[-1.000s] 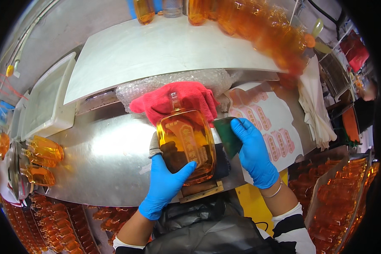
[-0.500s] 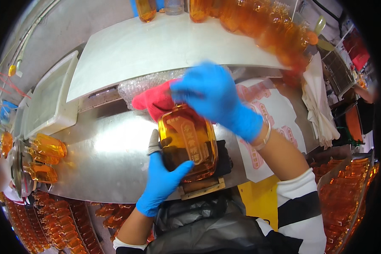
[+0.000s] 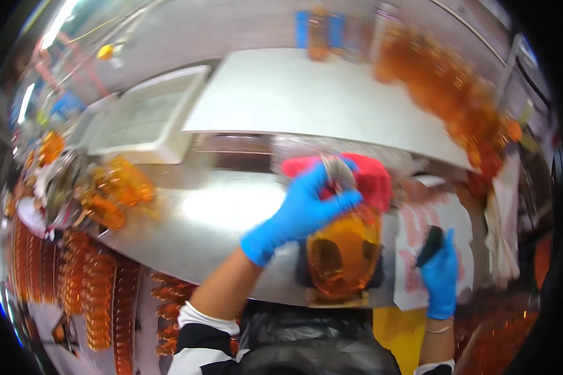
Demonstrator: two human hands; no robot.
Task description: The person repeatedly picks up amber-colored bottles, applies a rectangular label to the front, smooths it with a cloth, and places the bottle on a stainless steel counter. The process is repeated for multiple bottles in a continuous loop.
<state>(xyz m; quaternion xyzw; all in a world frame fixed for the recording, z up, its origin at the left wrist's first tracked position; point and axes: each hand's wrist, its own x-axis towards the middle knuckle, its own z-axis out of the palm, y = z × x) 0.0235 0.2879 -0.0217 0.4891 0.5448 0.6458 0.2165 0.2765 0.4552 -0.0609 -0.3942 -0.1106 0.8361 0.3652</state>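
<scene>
A flat glass bottle of amber liquid (image 3: 344, 253) lies on a dark pad at the front edge of the metal table, its neck pointing away from me. Gloved in blue with greyish finger covers, my left hand (image 3: 313, 203) is closed round the neck end. My right hand (image 3: 441, 275), also in a blue glove, is over the white label sheet (image 3: 410, 297) with reddish printed labels. Between its fingers is a dark, flat piece (image 3: 430, 245), too blurred to name. A red cloth (image 3: 375, 178) lies beyond the bottle's neck.
A raised white board (image 3: 294, 94) spans the back, with many amber bottles (image 3: 444, 81) at its right. A white plastic tub (image 3: 150, 119) stands back left. More bottles (image 3: 122, 184) lie on the table's left end, and rows of them (image 3: 97, 287) fill the floor below.
My view has swung left. My left hand has moved from the bottle's side to its neck; my right hand has left the neck for the label sheet. The bottle's printed label no longer shows.
</scene>
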